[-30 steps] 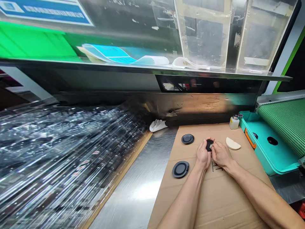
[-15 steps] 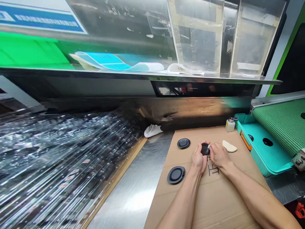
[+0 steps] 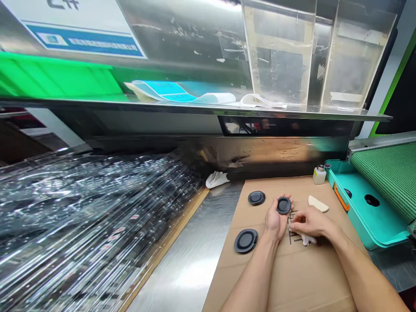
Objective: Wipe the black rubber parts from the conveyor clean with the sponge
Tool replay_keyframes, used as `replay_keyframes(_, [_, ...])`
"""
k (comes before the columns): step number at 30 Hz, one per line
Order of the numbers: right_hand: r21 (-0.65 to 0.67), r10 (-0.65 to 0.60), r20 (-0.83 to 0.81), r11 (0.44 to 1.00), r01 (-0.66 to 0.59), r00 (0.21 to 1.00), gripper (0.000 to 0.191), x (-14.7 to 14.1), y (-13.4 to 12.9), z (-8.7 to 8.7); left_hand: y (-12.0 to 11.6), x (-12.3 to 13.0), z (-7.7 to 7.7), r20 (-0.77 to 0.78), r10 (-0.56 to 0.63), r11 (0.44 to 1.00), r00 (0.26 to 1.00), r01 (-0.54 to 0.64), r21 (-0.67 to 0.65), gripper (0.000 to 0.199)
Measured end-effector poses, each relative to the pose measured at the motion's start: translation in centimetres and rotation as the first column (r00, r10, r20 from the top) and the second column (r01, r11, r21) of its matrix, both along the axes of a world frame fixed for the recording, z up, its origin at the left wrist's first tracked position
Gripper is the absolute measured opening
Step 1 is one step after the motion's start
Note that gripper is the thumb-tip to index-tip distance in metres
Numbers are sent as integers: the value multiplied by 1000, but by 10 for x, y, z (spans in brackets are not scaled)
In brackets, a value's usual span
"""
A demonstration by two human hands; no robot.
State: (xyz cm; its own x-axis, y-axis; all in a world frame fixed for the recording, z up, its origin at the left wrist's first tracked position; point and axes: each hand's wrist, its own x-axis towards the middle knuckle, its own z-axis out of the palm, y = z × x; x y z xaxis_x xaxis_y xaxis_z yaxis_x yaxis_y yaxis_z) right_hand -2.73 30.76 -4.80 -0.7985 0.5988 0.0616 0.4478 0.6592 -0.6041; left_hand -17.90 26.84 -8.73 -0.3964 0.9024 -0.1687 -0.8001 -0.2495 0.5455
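Clear plastic sheeting [image 3: 97, 203] fills the left of my feed, stacked in long layers up to a wooden strip that borders the steel tabletop [image 3: 182, 260]. A white glove [image 3: 216, 179] lies at the back of that steel. Moving right, a cardboard sheet [image 3: 302, 281] lies on the steel, its left edge running diagonally away from me. It carries 3 black round discs. Disc 1 [image 3: 246, 241] and disc 2 [image 3: 256, 198] lie flat, well apart, left of the hands.

Disc 3 [image 3: 284, 205] sits in the left hand [image 3: 276, 223], with the fingers curled up around its rim. Its ringed face points up toward the camera. Being round, it shows no long axis.

The right hand [image 3: 310, 223] lies just right of that disc, fingers together and bent downward, over a white cloth [image 3: 307, 239] bunched beneath them. I cannot tell whether they pinch it. The hands are close but apart.

Farther right are a cream pad [image 3: 318, 203], a small bottle [image 3: 320, 175] at the cardboard's back edge, a teal tray [image 3: 367, 212] and a green belt [image 3: 386, 177]. I read the most room for moving on the cardboard below the hands.
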Motion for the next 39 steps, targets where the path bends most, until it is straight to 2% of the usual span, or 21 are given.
replay_keyframes(2, [143,-146,-38,978,150,988,27,6,3,5,-2,-1,2,0,-12,1000,1000,12,3,26])
replay_keyframes(4, [319,-369,-37,876,361,929,24,16,12,8,-3,-2,5,3,-18,1000,1000,18,-2,27])
replay_keyframes(5, [372,-448,3,830,415,894,27,22,18,8,-3,-2,6,6,-19,1000,1000,19,-9,28])
replay_keyframes(6, [394,-495,63,810,434,867,32,26,23,7,-3,-3,7,10,-20,1000,1000,20,-18,29])
replay_keyframes(7, [388,-509,120,814,431,853,35,29,27,6,-4,-3,9,15,-20,999,1000,20,-27,30])
replay_keyframes(9, [341,-482,123,842,419,868,32,26,28,3,-3,-1,11,31,-21,999,999,23,-41,31])
replay_keyframes(12, [302,-378,-84,872,385,922,32,5,11,-3,-4,1,13,80,-56,998,995,60,-37,31])
replay_keyframes(15, [321,-122,-155,932,167,980,27,-19,-10,-9,-6,1,13,143,-145,987,979,153,-42,33])
replay_keyframes(17, [368,-39,-125,926,83,991,24,-27,-16,-11,-7,-2,13,151,-165,984,975,172,-36,36])
replay_keyframes(21, [429,-179,-73,882,193,981,28,-26,-15,-12,-6,-7,12,138,-92,992,986,102,-69,35])
replay_keyframes(25, [440,-109,-46,890,118,993,31,-27,-15,-13,-5,-6,13,150,-148,982,978,163,-96,37])
replay_keyframes(27, [414,-195,-86,885,213,977,31,-26,-8,-13,-6,-4,13,134,-137,986,981,148,-78,37])
replay_keyframes(30, [282,-266,-226,903,324,937,38,-20,4,-14,-7,-1,14,108,-142,987,984,148,-55,34])
replay_keyframes(32, [170,-246,-272,939,298,930,50,-14,7,-13,-6,1,15,93,-161,984,982,167,-58,34])
replay_keyframes(34, [90,-210,-232,968,236,950,60,-10,4,-12,-6,2,16,88,-159,984,983,165,-72,35])
replay_keyframes(39, [-13,-124,-130,992,123,984,66,-5,-7,-3,-5,2,16,71,-176,978,982,182,-98,38])
